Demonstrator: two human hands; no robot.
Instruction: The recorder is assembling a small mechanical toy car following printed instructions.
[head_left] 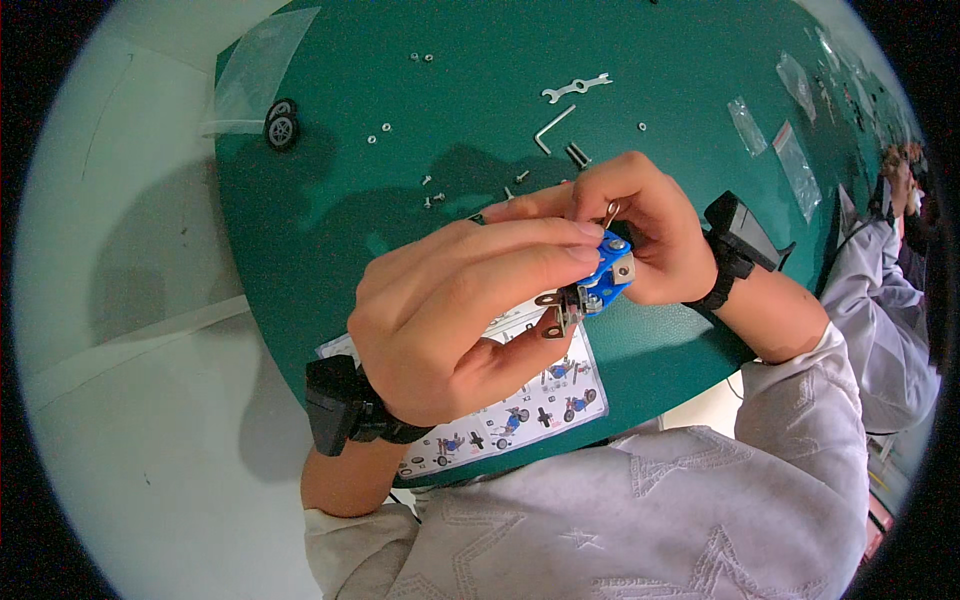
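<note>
Between my two hands, above the table, is a small model assembly (606,270) of blue perforated plates and silver metal brackets. My left hand (440,300) grips it from the left, fingertips pressed on the blue plate and thumb under the brackets. On the far side my right hand (650,220) is curled round it, its fingers closed near a small metal piece with a rounded end (611,212). My fingers hide part of the assembly. Beneath my left hand lies a printed instruction sheet (590,385) with pictures of a small motorbike model.
Beyond my hands on the green table (480,90) lie a flat wrench (577,88), a hex key (553,130), bolts (578,156) and several small nuts and screws. Two black wheels (282,128) and a clear bag (262,65) are far left. More bags (796,165) and another person's sleeve (885,300) are right.
</note>
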